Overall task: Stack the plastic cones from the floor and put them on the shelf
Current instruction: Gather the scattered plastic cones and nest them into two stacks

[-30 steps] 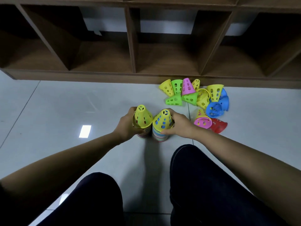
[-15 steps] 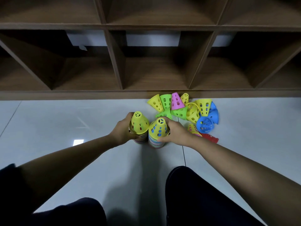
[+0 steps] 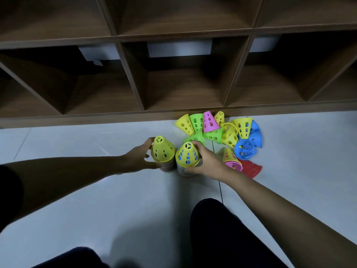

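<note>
Two stacks of perforated plastic cones stand side by side on the pale floor, each topped by a yellow cone. My left hand [image 3: 138, 158] grips the left stack [image 3: 162, 151] from its left side. My right hand [image 3: 207, 161] grips the right stack [image 3: 187, 157] from its right side. A loose pile of yellow, green, pink, blue and red cones [image 3: 229, 132] lies on the floor to the right, just in front of the shelf. The brown wooden shelf [image 3: 173, 89] with open compartments runs across the top of the view.
My dark-trousered knees [image 3: 222, 229] fill the bottom of the view. A red cone [image 3: 251, 168] and a pink-and-yellow pair [image 3: 231, 161] lie close to my right wrist. A dark tile joint [image 3: 221, 190] runs down the floor.
The view has tilted upward, showing more of the shelf and a second row of compartments. Both hands keep their grip on the two stacks, which look a little closer to the shelf.
</note>
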